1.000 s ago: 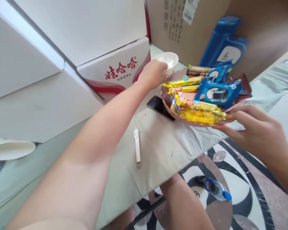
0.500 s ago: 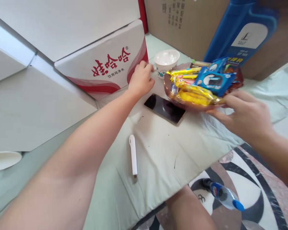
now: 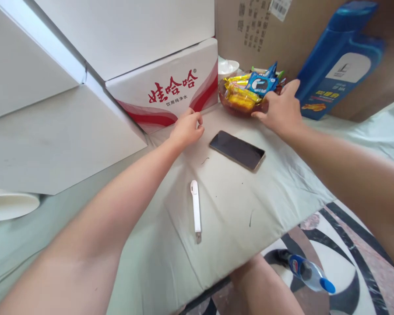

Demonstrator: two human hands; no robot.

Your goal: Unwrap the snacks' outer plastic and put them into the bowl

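My right hand (image 3: 281, 111) reaches far across the table and grips the near rim of a reddish bowl (image 3: 230, 105) heaped with snack packets (image 3: 248, 89), yellow ones and blue ones. My left hand (image 3: 186, 128) rests on the pale cloth beside a white carton with red writing (image 3: 169, 94), its fingers curled loosely with nothing seen in them. A white paper cup (image 3: 227, 68) stands just behind the bowl. A black phone (image 3: 237, 150) lies flat between my two hands.
A white utility knife (image 3: 195, 210) lies on the cloth near me. A tall blue bottle (image 3: 335, 61) leans against a brown cardboard box (image 3: 259, 30) at the back right. Large white boxes (image 3: 52, 113) fill the left. A water bottle (image 3: 307, 272) lies on the patterned floor.
My right hand has pushed the snack bowl away to the back, next to the paper cup. My left hand has left the cup and drawn back beside the carton.
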